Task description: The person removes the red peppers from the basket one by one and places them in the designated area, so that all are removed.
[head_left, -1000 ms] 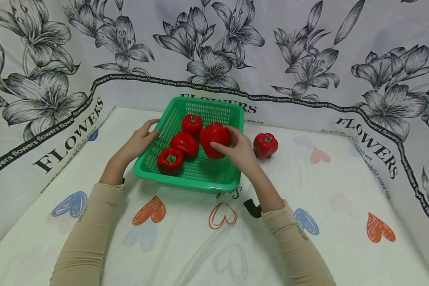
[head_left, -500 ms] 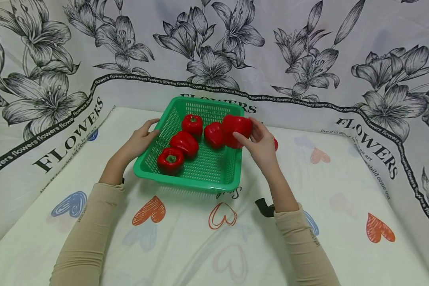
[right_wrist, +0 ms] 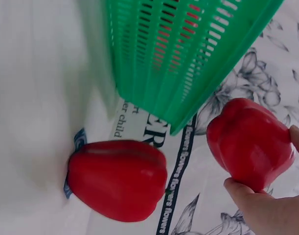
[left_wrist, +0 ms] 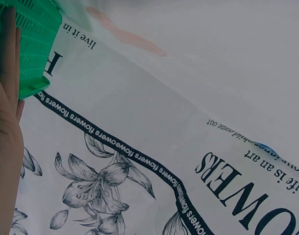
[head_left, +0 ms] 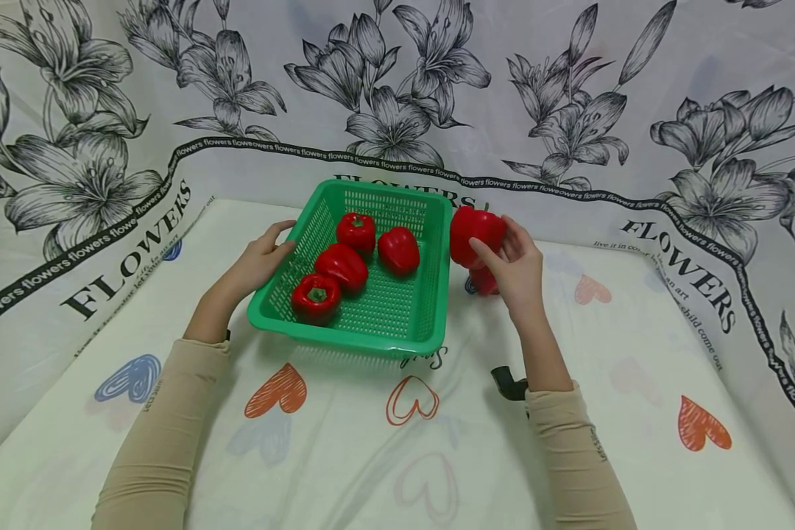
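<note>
My right hand (head_left: 520, 269) pinches a red bell pepper (head_left: 470, 234) between thumb and fingers, just outside the basket's right rim. In the right wrist view this held bell pepper (right_wrist: 252, 142) is off the table. Partly hidden beneath it in the head view, another red bell pepper (head_left: 483, 283) lies on the cloth. Several more red bell peppers (head_left: 341, 268) sit inside the green plastic basket (head_left: 351, 341), mostly towards its left side. My left hand (head_left: 260, 259) touches the basket's left side; in the left wrist view its fingers (left_wrist: 8, 54) lie straight along the green wall.
A white cloth (head_left: 344, 456) printed with hearts covers the table. Behind it hangs a flower-printed sheet (head_left: 397, 88) with a black lettered band. Near my right wrist a small black object (head_left: 509, 384) shows.
My right hand has lifted the bell pepper out of the basket and carried it right, past the rim. A pepper it hid in the basket now shows. The left hand and basket stay put.
</note>
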### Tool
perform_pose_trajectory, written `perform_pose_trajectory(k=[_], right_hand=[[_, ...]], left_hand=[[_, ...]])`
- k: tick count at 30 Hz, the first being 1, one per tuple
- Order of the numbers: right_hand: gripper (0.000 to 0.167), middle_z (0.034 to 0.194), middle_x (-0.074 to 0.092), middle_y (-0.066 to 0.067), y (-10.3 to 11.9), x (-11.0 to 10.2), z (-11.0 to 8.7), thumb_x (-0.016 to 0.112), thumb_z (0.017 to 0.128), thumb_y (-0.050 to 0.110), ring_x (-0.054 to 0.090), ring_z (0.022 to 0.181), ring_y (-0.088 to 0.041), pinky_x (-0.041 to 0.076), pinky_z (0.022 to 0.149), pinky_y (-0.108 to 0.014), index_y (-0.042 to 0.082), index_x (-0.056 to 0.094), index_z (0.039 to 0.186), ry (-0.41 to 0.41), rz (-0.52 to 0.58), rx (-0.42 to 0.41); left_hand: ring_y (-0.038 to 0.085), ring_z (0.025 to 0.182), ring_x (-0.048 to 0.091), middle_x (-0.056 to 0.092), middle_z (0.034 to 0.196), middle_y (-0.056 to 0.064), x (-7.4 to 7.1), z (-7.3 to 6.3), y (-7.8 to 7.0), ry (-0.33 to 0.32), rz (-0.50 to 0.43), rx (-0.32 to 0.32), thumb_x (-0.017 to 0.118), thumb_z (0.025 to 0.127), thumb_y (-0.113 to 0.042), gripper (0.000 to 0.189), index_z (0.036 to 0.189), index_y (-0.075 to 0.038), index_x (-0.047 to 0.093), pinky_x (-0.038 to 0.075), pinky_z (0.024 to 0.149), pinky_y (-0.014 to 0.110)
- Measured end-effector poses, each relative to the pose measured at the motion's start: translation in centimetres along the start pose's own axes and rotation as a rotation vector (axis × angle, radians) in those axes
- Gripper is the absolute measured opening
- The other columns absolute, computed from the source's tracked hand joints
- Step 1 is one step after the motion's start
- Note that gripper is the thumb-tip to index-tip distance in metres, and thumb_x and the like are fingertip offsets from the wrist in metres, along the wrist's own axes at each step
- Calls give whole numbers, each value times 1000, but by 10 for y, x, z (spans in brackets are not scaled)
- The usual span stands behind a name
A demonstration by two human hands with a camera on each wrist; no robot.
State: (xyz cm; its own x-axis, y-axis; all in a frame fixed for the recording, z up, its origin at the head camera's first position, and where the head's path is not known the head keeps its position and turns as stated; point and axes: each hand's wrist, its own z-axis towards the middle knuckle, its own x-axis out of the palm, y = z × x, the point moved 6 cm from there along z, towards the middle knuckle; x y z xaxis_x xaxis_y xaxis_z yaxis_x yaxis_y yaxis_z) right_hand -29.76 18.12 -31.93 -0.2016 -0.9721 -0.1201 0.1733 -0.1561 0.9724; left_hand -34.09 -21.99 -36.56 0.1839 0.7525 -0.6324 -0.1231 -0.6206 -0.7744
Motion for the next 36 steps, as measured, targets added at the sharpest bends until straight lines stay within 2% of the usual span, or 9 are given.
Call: perform_pose_trajectory(k=[12, 24, 29, 36], right_hand=[[76, 156, 39, -5, -15, -39, 6, 75, 87, 22, 37, 145, -19, 37, 113, -30, 13, 35, 152, -131, 67, 36], [77, 157, 37, -4, -35, -72, 11, 75, 87, 21, 35, 146, -17, 36, 113, -30, 16, 34, 152, -276, 81, 80], [77, 157, 37, -3, -44, -81, 11, 75, 87, 24, 35, 146, -17, 36, 114, -30, 17, 34, 151, -318, 47, 97], [78, 159, 33, -1, -58, -89, 14, 73, 88, 27, 31, 147, -16, 35, 114, -30, 18, 30, 153, -333, -4, 142]], left_hand=[[29, 87, 72, 60, 127, 31, -1, -1, -1, -10, 5, 1, 32, 106, -40, 59, 158, -18, 14, 59, 70, 39], [30, 88, 72, 59, 127, 32, 0, -1, -1, -13, 9, 0, 32, 106, -38, 59, 158, -16, 14, 60, 71, 40], [31, 90, 72, 58, 128, 32, 0, -1, -1, -10, 7, 2, 31, 106, -38, 59, 158, -16, 13, 60, 71, 40], [31, 89, 72, 59, 127, 31, 0, -2, -2, -12, -2, 4, 32, 106, -38, 59, 158, -17, 14, 60, 70, 40]])
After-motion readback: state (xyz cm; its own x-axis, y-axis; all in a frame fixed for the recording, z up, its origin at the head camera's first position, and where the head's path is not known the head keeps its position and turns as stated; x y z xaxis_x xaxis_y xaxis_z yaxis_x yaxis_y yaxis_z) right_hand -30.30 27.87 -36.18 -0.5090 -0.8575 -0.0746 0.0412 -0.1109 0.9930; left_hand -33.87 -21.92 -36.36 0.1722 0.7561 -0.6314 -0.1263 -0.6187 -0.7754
